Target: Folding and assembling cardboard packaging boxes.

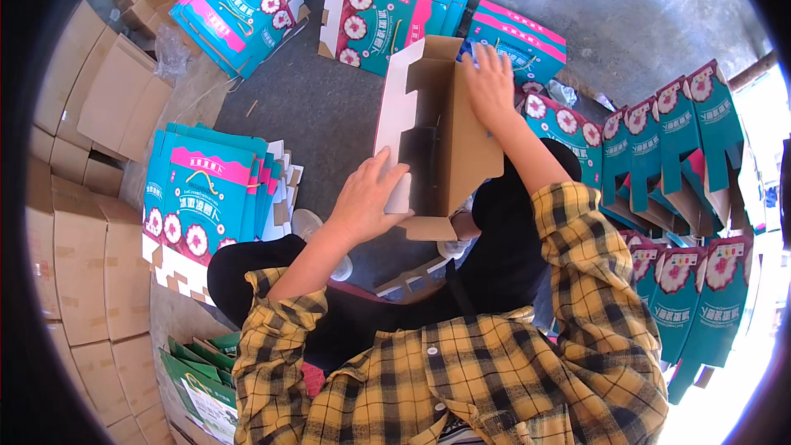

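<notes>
The open box is in the mid. of the scene, b/w the 2 hands & over the person's knees, w/ its open side up. It's brown inside, w/ a white flap on its left side. The L hand pinches the near left part of the box, thumb apart from the fingers, w/ white card b/w them. The R hand lies on the far right side of the box, fingers long & a bit spread. The dark floor is under it all. To the left is a pile of flat blue-green boxes w/ pink bands. 2 more piles are at the far side: one far left, one near the mid.. A teal & pink box is just past the R hand. Rows of tall teal boxes are on the right. Plain brown boxes are stacked at far left, & green boxes are near left.
</notes>
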`<act>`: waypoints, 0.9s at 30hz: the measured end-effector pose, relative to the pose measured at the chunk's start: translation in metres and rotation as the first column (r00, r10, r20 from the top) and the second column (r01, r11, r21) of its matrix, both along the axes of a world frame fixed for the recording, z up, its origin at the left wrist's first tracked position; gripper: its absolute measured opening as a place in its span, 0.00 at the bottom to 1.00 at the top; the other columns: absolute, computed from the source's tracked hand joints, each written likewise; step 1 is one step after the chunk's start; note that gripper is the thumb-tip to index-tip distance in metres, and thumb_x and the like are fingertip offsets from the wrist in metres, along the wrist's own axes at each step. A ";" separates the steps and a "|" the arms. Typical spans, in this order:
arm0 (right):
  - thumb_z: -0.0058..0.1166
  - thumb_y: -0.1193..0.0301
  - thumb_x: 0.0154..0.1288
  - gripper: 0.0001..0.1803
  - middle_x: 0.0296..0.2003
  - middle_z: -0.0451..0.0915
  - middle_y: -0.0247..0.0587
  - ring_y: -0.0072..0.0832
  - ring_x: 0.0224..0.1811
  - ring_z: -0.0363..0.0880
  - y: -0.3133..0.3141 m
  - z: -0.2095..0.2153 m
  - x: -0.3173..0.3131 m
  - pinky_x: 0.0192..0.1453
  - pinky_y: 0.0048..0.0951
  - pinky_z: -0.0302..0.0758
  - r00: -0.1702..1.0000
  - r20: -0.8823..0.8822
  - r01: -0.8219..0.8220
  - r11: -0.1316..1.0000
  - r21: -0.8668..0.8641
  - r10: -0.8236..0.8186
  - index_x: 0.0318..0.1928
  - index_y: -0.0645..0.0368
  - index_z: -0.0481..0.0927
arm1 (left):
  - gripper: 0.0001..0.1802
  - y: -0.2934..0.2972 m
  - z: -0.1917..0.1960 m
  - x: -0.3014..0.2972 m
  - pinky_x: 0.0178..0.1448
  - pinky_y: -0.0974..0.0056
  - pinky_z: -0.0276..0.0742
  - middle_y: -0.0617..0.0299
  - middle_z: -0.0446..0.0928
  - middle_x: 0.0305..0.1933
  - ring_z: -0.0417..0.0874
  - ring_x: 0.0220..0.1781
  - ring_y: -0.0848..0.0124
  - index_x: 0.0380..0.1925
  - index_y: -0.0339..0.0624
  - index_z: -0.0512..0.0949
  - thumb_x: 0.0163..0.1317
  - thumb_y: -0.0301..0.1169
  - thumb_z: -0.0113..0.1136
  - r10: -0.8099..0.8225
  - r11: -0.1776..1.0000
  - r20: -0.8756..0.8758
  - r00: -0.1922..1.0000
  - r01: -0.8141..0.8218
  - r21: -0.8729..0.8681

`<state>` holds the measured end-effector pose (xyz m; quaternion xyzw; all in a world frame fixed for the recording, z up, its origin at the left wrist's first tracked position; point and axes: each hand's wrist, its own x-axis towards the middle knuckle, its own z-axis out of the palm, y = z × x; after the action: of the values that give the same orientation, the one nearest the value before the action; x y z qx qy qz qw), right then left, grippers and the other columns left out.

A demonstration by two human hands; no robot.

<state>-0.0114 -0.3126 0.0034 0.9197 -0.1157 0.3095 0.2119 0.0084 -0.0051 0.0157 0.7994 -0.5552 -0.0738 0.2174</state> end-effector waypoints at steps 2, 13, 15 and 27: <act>0.50 0.71 0.57 0.15 0.51 0.72 0.50 0.43 0.57 0.68 -0.011 -0.002 0.007 0.60 0.48 0.64 0.985 -0.171 -0.019 1.000 0.016 0.022 0.46 0.58 0.76 | 0.41 -0.008 0.001 -0.002 0.68 0.50 0.61 0.40 0.57 0.67 0.62 0.67 0.45 0.59 0.47 0.66 0.45 0.45 0.72 -0.038 0.999 0.014 0.999 0.038 -0.016; 0.49 0.65 0.60 0.30 0.49 0.73 0.66 0.57 0.50 0.75 -0.052 -0.029 0.057 0.54 0.51 0.72 0.999 -0.014 0.031 0.505 0.862 -0.038 0.61 0.63 0.61 | 0.41 -0.018 0.013 -0.008 0.68 0.45 0.56 0.38 0.56 0.67 0.58 0.68 0.42 0.59 0.45 0.70 0.47 0.54 0.66 -0.059 0.995 0.016 0.998 0.057 0.079; 0.44 0.68 0.61 0.27 0.44 0.78 0.65 0.56 0.48 0.77 -0.060 -0.034 0.061 0.55 0.50 0.71 0.994 0.040 0.009 0.440 0.898 -0.103 0.60 0.63 0.64 | 0.39 -0.019 0.010 -0.007 0.69 0.46 0.55 0.38 0.57 0.68 0.57 0.69 0.42 0.59 0.44 0.71 0.51 0.56 0.62 -0.106 0.991 0.027 0.994 0.103 0.080; 0.50 0.61 0.58 0.18 0.44 0.82 0.49 0.42 0.49 0.79 -0.059 -0.025 0.046 0.55 0.38 0.73 0.968 -0.170 0.107 0.315 0.943 0.182 0.45 0.55 0.83 | 0.25 0.017 -0.015 -0.021 0.73 0.51 0.47 0.42 0.64 0.65 0.56 0.72 0.49 0.52 0.41 0.75 0.65 0.48 0.45 -0.099 0.995 -0.336 0.937 0.088 -0.048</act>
<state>0.0351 -0.3719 -0.0219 0.9019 -0.2259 0.0718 -0.3611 -0.0121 0.0116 0.0007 0.7440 -0.5481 -0.2110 0.3185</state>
